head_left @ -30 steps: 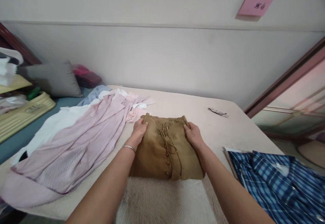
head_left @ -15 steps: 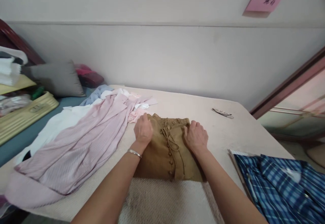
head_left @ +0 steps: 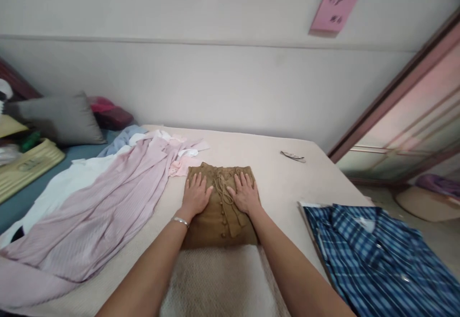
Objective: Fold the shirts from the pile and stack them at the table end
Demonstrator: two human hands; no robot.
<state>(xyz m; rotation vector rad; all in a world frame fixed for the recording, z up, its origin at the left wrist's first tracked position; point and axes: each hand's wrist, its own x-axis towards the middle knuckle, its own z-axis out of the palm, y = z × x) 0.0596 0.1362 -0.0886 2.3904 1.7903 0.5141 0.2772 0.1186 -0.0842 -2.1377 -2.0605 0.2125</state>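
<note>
A brown garment (head_left: 212,221), folded to a rough rectangle, lies on the pale bedcover in front of me. It has a drawstring tied at its top edge and a row of small buttons down the middle; whether it is a skirt or shorts I cannot tell. My left hand (head_left: 196,195) rests flat on its upper left part, fingers spread. On the upper right part lies my right hand (head_left: 245,193), also flat with its fingers apart, close to the drawstring (head_left: 223,190). Neither hand grips the cloth.
To the left a pink pleated garment (head_left: 122,207) is spread over white clothes (head_left: 68,187). A folded blue plaid shirt (head_left: 373,254) lies at the right. Eyeglasses (head_left: 293,156) sit toward the back, near the wall. A grey cushion (head_left: 59,118) is at the far left.
My hands have let go of the garment's upper side edges and moved inward, now flat on top of it. The view has turned somewhat to the right.
</note>
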